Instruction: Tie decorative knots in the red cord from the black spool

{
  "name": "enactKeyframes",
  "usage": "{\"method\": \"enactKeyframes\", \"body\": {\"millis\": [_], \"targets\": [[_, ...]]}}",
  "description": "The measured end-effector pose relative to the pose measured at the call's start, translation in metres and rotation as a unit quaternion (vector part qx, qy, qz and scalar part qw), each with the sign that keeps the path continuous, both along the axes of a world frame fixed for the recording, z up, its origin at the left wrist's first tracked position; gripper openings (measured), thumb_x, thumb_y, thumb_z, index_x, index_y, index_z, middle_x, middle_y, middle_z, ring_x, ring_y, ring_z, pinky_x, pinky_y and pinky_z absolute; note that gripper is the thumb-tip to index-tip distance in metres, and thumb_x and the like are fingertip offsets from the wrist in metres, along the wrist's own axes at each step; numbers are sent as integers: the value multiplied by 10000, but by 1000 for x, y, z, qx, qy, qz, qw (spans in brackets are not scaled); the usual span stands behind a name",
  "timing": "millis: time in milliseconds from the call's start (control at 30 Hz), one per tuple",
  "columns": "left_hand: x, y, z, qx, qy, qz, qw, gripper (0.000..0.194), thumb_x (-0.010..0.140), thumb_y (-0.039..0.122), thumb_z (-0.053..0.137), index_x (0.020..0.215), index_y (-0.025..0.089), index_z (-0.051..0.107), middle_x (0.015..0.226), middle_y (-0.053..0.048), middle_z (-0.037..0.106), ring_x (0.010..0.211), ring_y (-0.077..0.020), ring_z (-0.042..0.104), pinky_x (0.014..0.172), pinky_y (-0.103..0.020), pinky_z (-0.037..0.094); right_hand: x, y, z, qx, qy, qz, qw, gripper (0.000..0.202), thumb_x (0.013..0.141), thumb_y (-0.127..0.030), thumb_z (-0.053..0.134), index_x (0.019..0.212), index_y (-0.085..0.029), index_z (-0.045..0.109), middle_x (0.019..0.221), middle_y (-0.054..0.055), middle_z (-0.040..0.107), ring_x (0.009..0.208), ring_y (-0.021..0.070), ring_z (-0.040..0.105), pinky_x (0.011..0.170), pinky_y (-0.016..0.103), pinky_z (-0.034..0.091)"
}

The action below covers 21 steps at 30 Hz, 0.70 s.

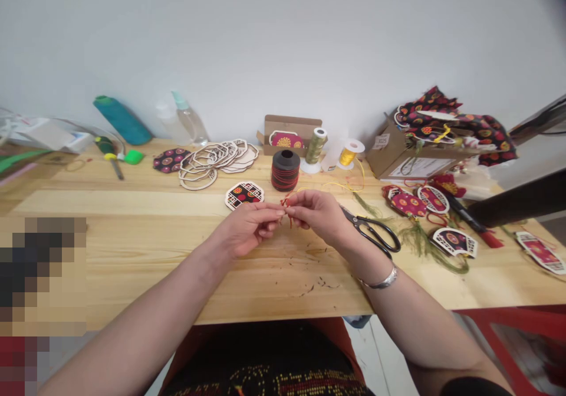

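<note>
Over the middle of the table, my left hand and my right hand meet fingertip to fingertip. Both pinch a thin red cord, most of which the fingers cover. Just behind the hands stands a dark spool wound with red cord. An ornament with a pale lattice frame and dark flowered cloth lies beyond my left hand. Black-handled scissors rest beside my right wrist, their blades partly hidden behind it.
Pale frames are heaped at the back left. A green thread spool and a yellow thread spool stand near the wall. Finished ornaments with green tassels and a cardboard box of cloth occupy the right. Dark scraps lie in front.
</note>
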<state>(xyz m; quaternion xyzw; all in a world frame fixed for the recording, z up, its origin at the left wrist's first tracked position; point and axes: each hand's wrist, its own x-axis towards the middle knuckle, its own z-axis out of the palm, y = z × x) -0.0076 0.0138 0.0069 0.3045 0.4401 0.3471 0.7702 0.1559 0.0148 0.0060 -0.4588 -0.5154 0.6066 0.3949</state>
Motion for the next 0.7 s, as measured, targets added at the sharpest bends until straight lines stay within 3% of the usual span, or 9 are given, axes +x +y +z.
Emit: {"method": "enactKeyframes", "body": {"millis": [433,700], "targets": [[-1,0,1,-4,-46,-11,999,136,576,112,755,682,52,696,524,15,483,451,-14,368,404,-139,196,5,-1,5,-44,53,31,997,260,621,-286,741,779,-135,599,542,-44,572,456,49,486,417,177,310],[-1,-1,0,10,-25,-15,1000,116,596,144,749,680,76,708,521,9,483,461,-24,333,407,-166,162,6,-1,7,-55,63,29,996,257,612,-275,746,769,-134,600,532,-50,570,451,45,486,410,170,313]]}}
